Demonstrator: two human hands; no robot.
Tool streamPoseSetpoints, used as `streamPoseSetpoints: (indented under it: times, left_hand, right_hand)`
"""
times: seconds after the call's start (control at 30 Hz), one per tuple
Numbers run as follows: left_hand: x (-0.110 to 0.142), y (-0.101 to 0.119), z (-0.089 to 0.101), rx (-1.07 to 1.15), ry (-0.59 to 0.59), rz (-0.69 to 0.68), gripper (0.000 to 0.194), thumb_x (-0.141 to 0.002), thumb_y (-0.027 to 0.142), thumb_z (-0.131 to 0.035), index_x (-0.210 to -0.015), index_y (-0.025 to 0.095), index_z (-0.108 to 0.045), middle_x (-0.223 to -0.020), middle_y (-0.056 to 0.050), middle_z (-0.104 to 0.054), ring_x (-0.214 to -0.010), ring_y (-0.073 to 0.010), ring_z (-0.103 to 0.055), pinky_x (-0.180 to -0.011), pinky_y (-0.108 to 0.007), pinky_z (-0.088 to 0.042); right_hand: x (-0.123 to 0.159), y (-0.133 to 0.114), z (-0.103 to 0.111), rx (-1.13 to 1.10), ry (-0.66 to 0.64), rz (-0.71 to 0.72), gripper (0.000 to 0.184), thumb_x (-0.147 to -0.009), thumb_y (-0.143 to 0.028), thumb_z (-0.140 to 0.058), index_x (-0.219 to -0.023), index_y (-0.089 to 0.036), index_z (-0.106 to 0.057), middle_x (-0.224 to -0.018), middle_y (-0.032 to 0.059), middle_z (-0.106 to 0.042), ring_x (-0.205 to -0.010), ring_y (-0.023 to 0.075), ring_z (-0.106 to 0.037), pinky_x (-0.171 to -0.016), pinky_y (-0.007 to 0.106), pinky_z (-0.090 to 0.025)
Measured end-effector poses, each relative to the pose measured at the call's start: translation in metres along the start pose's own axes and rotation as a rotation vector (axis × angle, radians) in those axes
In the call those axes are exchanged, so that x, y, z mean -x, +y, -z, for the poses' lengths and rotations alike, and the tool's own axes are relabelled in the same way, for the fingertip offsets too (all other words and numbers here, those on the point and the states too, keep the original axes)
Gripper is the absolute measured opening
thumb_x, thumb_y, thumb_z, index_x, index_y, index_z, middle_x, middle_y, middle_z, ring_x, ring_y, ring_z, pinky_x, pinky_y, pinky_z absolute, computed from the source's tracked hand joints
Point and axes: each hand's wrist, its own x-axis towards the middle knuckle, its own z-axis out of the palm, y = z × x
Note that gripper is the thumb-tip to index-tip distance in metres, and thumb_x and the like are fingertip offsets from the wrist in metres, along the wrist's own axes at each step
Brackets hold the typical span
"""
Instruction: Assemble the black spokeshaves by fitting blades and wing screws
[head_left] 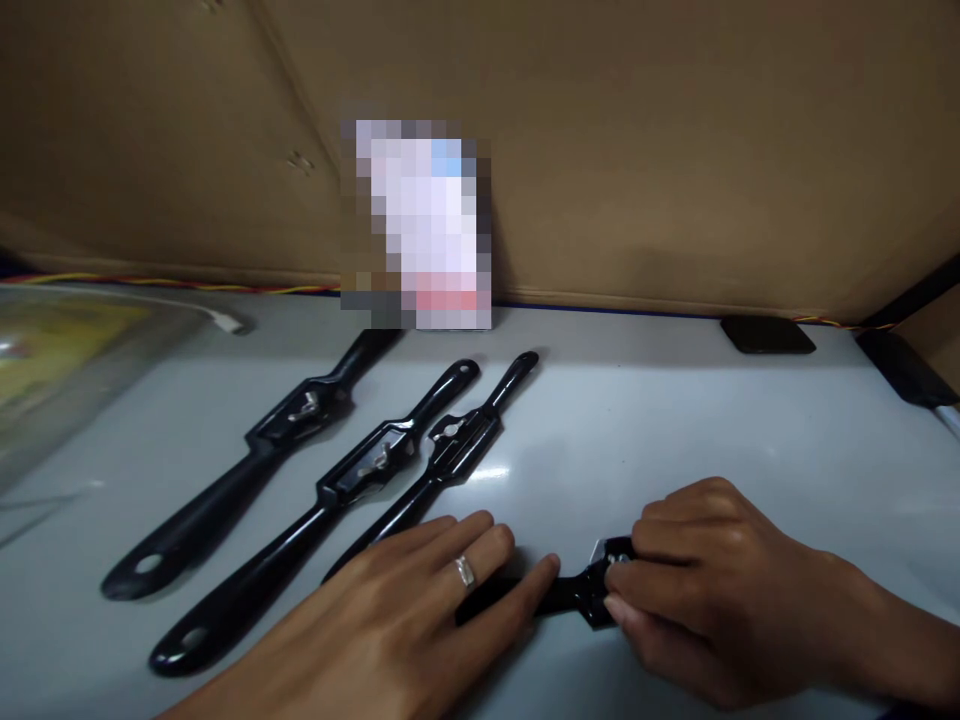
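A black spokeshave (561,597) lies across the front of the table between both hands. Its left handle is under my left hand (420,600), whose fingers curl over it and partly hide it; a ring is on one finger. At the spokeshave's middle, the thumb and fingers of my right hand (712,580) pinch near the small silver screw, covering its right part. Three more black spokeshaves lie slanted side by side to the left: a large one (217,505), a middle one (259,570) and a smaller one (476,445), each with silver-coloured screw hardware on its body.
Brown cardboard (675,150) walls off the back of the grey table (600,420). A pixelated upright item (427,230) leans there. To the left are a white cable plug (229,322) and a clear plastic bag (60,370). At right lie a dark flat object (769,335) and a black-handled object (904,365).
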Motion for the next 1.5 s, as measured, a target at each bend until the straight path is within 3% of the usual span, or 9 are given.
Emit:
streamPoseSetpoints:
  times: [0.3,0.43,0.6,0.73,0.9,1.1,1.27,1.37,1.5]
  left_hand:
    - [0.001,0.001,0.000,0.009,-0.001,0.013,0.041,-0.108,0.006,-0.024,-0.114,0.011,-0.065,-0.083,-0.004,-0.062,-0.073,-0.0173,-0.057,-0.065,-0.032,-0.048]
    - [-0.001,0.001,0.000,0.000,-0.008,0.012,0.042,-0.108,0.006,-0.024,-0.114,0.012,-0.065,-0.083,-0.004,-0.062,-0.073,-0.0176,-0.057,-0.064,-0.032,-0.047]
    - [-0.003,0.000,0.000,0.016,0.005,0.009,0.040,-0.109,0.007,-0.025,-0.112,0.011,-0.065,-0.083,-0.004,-0.062,-0.073,-0.0172,-0.057,-0.065,-0.032,-0.047]
    - [-0.002,0.000,0.001,0.016,0.008,0.008,0.040,-0.108,0.006,-0.026,-0.113,0.010,-0.066,-0.081,-0.004,-0.062,-0.072,-0.0168,-0.057,-0.064,-0.031,-0.047]
    - [-0.002,0.000,0.001,0.014,0.009,0.007,0.041,-0.110,0.008,-0.024,-0.112,0.011,-0.065,-0.083,-0.004,-0.062,-0.072,-0.0162,-0.058,-0.063,-0.031,-0.047]
    - [0.000,0.002,-0.001,-0.020,0.009,0.023,0.036,-0.107,0.007,-0.029,-0.115,0.012,-0.064,-0.084,-0.004,-0.063,-0.074,-0.0179,-0.059,-0.066,-0.032,-0.048]
    - [0.003,0.003,0.000,-0.062,0.016,0.056,0.031,-0.100,0.009,-0.037,-0.105,0.015,-0.066,-0.088,-0.006,-0.065,-0.078,-0.0209,-0.058,-0.069,-0.035,-0.049]
    - [0.002,0.003,0.001,-0.030,0.004,0.067,0.030,-0.101,0.012,-0.037,-0.098,0.016,-0.066,-0.086,-0.007,-0.065,-0.073,-0.0209,-0.056,-0.063,-0.035,-0.047]
    - [0.000,0.003,0.001,-0.027,-0.010,0.064,0.027,-0.103,0.012,-0.041,-0.106,0.013,-0.067,-0.083,-0.006,-0.066,-0.075,-0.0211,-0.059,-0.066,-0.035,-0.049]
  right_hand:
    - [-0.001,-0.002,0.000,0.017,-0.007,-0.006,0.036,-0.095,-0.016,-0.047,-0.062,-0.018,-0.061,-0.058,-0.0039,-0.053,-0.052,0.0118,-0.036,-0.052,0.031,-0.031]
    - [-0.001,-0.001,-0.001,0.125,0.085,-0.021,0.036,-0.093,-0.013,-0.048,-0.059,-0.018,-0.059,-0.057,-0.0027,-0.051,-0.052,0.0131,-0.034,-0.050,0.034,-0.027]
    - [-0.001,-0.001,-0.003,0.046,-0.001,-0.007,0.036,-0.096,-0.017,-0.047,-0.062,-0.018,-0.060,-0.059,-0.0038,-0.052,-0.053,0.0123,-0.037,-0.051,0.033,-0.030]
    - [-0.001,0.001,-0.003,0.165,0.105,-0.012,0.035,-0.093,-0.013,-0.050,-0.060,-0.018,-0.060,-0.057,-0.0023,-0.052,-0.052,0.0135,-0.035,-0.050,0.035,-0.026]
    - [-0.001,-0.004,-0.002,0.007,0.030,-0.005,0.040,-0.097,-0.016,-0.046,-0.059,-0.018,-0.059,-0.056,-0.0041,-0.051,-0.051,0.0121,-0.035,-0.050,0.032,-0.030]
    - [0.000,0.003,0.004,0.081,0.123,-0.056,0.039,-0.100,-0.016,-0.047,-0.064,-0.017,-0.064,-0.059,-0.0023,-0.052,-0.054,0.0130,-0.038,-0.052,0.033,-0.028]
    - [0.000,0.014,0.025,-0.127,-0.219,-0.247,0.009,-0.095,-0.023,-0.064,-0.095,-0.019,-0.071,-0.082,0.0004,-0.063,-0.078,0.0161,-0.057,-0.069,0.030,-0.041]
    - [0.001,0.016,0.033,-0.187,-0.405,-0.326,0.025,-0.086,-0.016,-0.073,-0.109,-0.024,-0.069,-0.098,0.0004,-0.066,-0.090,0.0178,-0.061,-0.079,0.032,-0.045]
    - [0.001,0.013,0.029,-0.184,-0.456,-0.314,0.026,-0.089,-0.009,-0.065,-0.110,-0.024,-0.068,-0.095,0.0000,-0.065,-0.085,0.0170,-0.061,-0.075,0.031,-0.046]
